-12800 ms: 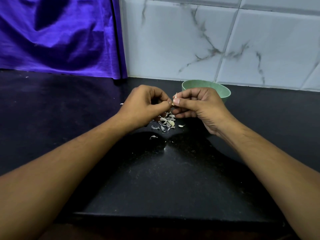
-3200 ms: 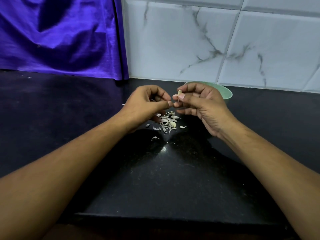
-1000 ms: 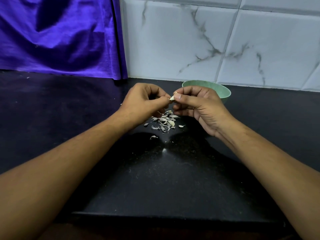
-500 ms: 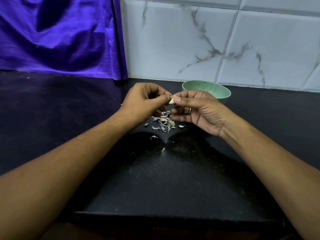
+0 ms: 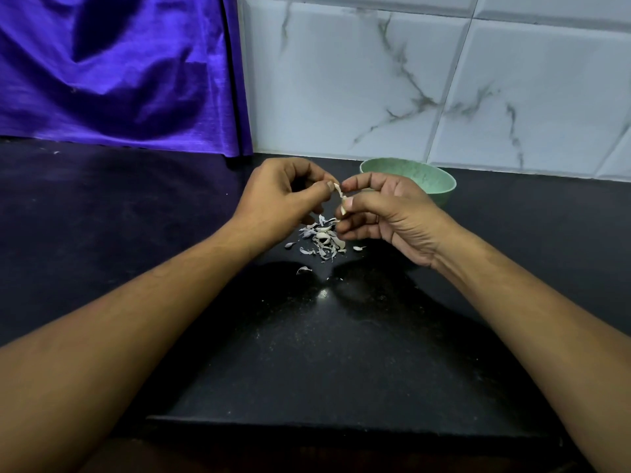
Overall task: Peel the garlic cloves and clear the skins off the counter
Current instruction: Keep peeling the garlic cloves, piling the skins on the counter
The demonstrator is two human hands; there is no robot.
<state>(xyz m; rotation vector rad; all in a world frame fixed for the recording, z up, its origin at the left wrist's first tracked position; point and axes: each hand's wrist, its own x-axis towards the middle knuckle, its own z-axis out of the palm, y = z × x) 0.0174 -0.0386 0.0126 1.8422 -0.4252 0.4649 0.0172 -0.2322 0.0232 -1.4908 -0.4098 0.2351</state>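
Observation:
Both hands meet above the black counter [image 5: 307, 353]. My right hand [image 5: 389, 216] pinches a small pale garlic clove [image 5: 342, 210] between thumb and fingers. My left hand [image 5: 283, 199] pinches a thin strip of skin [image 5: 338, 191] that still hangs from the clove. Under the hands lies a small pile of garlic skins [image 5: 324, 240], with a few loose flakes [image 5: 303, 269] nearer to me. A green bowl [image 5: 430, 182] stands just behind my right hand; its inside is hidden from here.
A purple cloth [image 5: 119, 73] hangs at the back left down to the counter. White marbled tiles [image 5: 409, 80] form the back wall. The counter's front edge [image 5: 341, 425] runs close below my forearms.
The hands have drawn slightly apart, my right hand lower, and a strip of skin now stretches from the clove to my left fingertips.

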